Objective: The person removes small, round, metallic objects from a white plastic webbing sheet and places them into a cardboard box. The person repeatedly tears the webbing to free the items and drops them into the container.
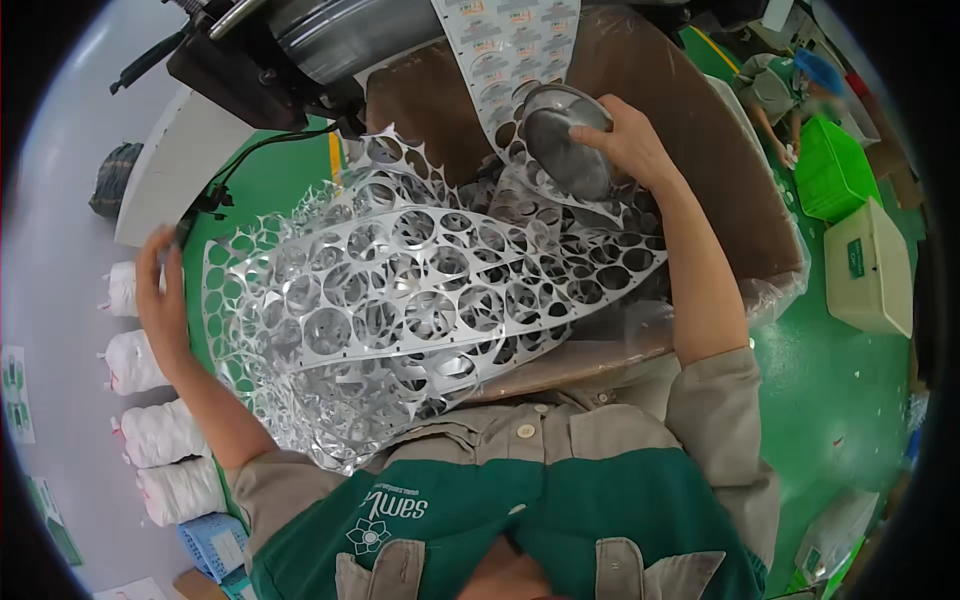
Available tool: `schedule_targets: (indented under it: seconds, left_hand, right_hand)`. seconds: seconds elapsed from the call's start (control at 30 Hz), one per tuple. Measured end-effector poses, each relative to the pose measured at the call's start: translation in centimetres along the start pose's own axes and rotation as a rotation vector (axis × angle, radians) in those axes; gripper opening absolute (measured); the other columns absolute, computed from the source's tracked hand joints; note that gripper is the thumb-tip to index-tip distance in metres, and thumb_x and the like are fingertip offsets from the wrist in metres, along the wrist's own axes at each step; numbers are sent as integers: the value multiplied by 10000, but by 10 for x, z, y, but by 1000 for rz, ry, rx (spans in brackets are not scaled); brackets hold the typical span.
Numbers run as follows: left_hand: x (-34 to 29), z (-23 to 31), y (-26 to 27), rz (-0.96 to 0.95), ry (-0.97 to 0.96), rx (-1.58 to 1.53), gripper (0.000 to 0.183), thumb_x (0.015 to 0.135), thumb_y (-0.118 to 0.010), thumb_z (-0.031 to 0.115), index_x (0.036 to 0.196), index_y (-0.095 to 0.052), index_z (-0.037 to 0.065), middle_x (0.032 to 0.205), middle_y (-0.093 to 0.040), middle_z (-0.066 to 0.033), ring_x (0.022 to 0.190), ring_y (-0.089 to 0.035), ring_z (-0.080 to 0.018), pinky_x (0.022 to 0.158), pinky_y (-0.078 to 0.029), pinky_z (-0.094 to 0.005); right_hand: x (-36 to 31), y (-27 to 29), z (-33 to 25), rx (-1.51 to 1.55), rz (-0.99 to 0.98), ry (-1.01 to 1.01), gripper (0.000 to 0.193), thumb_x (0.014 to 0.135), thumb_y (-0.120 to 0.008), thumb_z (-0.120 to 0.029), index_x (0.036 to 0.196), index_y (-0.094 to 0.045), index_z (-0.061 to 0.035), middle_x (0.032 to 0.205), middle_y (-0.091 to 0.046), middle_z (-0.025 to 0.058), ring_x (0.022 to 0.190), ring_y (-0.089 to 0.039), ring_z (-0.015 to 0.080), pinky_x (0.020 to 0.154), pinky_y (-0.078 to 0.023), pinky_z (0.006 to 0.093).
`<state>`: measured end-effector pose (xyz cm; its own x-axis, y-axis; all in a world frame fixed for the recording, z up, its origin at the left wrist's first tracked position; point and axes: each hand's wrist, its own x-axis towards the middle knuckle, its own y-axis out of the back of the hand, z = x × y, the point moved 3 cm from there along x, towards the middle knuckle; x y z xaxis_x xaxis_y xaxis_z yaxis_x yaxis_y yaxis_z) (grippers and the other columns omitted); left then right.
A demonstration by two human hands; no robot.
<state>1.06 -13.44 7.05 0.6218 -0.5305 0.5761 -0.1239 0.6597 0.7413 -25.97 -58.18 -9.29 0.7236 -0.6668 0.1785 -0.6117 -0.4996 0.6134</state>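
Observation:
My right hand (625,145) grips the rim of a round, shallow metal bowl (560,150), thumb laid over its side. The bowl is in front of a printed foil sheet (510,50) that hangs from above. Below and to the left lies a big tangled heap of silvery sheet scrap (400,270), punched through with round holes. My left hand (165,295) is raised at the far left with fingers stretched, near the edge of the white machine panel and a dark fitting; it seems to hold nothing.
A brown, plastic-lined bin (680,90) stands around the scrap. Above it is a machine with a metal roller (350,35). White wrapped bundles (165,430) line the left. At right are a green crate (835,170), a cream box (865,270) and another person (775,95).

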Motion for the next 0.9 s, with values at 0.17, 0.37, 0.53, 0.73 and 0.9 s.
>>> schedule_targets:
  seconds: [0.17, 0.37, 0.53, 0.73, 0.9]
  left_hand:
    - [-17, 178, -138, -573, -549, -276, 573, 702, -725, 274, 1217, -516, 134, 1248, -515, -128, 1243, -392, -295, 1048, -258, -433]
    - [-61, 155, -215, -988, -774, -13, 432, 720, -552, 7, 1131, -577, 135, 900, -623, -72, 913, -567, -286, 861, -386, -451]
    - [-46, 183, -123, -605, -696, -237, 384, 622, -508, -81, 940, -660, 73, 860, -617, -88, 822, -578, -287, 728, -470, -348]
    - [-42, 143, -68, -614, -505, -87, 379, 543, -499, -119, 830, -678, 54, 779, -578, -65, 842, -533, -256, 767, -431, -323]
    - [-76, 127, -86, -649, -490, -228, 425, 521, -488, -137, 822, -685, 89, 794, -553, -45, 926, -496, -266, 801, -410, -352]
  right_hand:
    - [-4, 28, 13, -187, 116, 2, 437, 727, -693, -320, 993, -547, -5, 830, -610, 193, 782, -582, 331, 727, -445, 384]
    - [-3, 70, 7, 836, 82, 147, 232, 852, -595, -186, 1027, -585, -34, 912, -628, 0, 796, -579, 101, 742, -449, 254]
    - [-16, 49, 5, 1567, -211, 118, 367, 909, -526, -313, 1154, -535, -41, 1087, -605, 57, 1005, -573, 143, 900, -456, 325]
    - [-18, -52, 61, -428, -390, 84, 545, 727, -700, -328, 1121, -513, 1, 1092, -592, 150, 1027, -556, 309, 859, -439, 367]
    - [-16, -27, 67, -1034, -541, -121, 271, 718, -643, -151, 971, -647, -55, 989, -651, 125, 979, -613, 233, 775, -498, 334]
